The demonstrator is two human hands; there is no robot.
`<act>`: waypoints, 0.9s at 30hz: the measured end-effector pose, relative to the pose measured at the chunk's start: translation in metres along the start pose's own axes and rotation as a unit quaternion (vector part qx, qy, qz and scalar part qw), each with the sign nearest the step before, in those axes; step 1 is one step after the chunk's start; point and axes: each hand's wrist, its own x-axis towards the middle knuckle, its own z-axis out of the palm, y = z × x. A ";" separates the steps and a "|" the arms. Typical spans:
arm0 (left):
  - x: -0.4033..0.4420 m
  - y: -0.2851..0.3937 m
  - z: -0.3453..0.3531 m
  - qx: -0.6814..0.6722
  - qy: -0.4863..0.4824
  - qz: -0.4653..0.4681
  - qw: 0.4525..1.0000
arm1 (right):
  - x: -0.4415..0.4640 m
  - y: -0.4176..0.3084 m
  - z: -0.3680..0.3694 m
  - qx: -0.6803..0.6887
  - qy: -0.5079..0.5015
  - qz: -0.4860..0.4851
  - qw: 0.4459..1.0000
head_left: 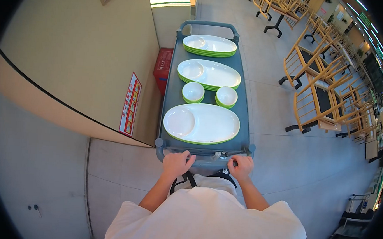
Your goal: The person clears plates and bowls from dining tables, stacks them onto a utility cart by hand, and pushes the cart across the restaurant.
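A grey-blue serving cart (pixel 243 118) stands straight ahead of me. My left hand (pixel 178 164) is closed around the left part of its near push handle (pixel 208 161). Toward the handle's right end, my right hand (pixel 241 167) has its fingers wrapped over the bar. On the cart top, nearest me, lies a white oval divided plate (pixel 217 123) with a green rim. Two small white-and-green bowls (pixel 193 92) (pixel 226 96) sit beyond it. Farther back are a middle stack of oval plates (pixel 218 74) and a far stack (pixel 218 44).
A beige wall (pixel 85 56) with a red-and-white sign (pixel 131 105) runs close along the left. A red crate (pixel 163 65) stands between wall and cart. At right, wooden chairs (pixel 317 98) rest upturned on tables. Grey tiled floor (pixel 271 107) lies between.
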 end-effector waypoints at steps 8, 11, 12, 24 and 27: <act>-0.009 0.001 -0.009 0.024 0.031 -0.049 0.998 | 0.005 -0.006 -0.001 0.034 -0.068 0.015 0.997; -0.009 -0.009 -0.006 0.006 0.047 -0.059 0.997 | 0.003 -0.012 0.000 0.044 -0.084 0.017 0.995; -0.009 -0.009 -0.006 0.006 0.043 -0.058 0.997 | 0.006 -0.014 -0.001 0.048 -0.090 0.018 0.995; 0.034 0.018 -0.024 -0.069 0.060 -0.105 0.990 | 0.027 0.017 -0.027 0.532 -0.339 0.203 0.749; 0.073 0.090 -0.012 -0.113 0.101 -0.131 0.980 | 0.017 0.061 -0.022 0.730 -0.390 0.257 0.500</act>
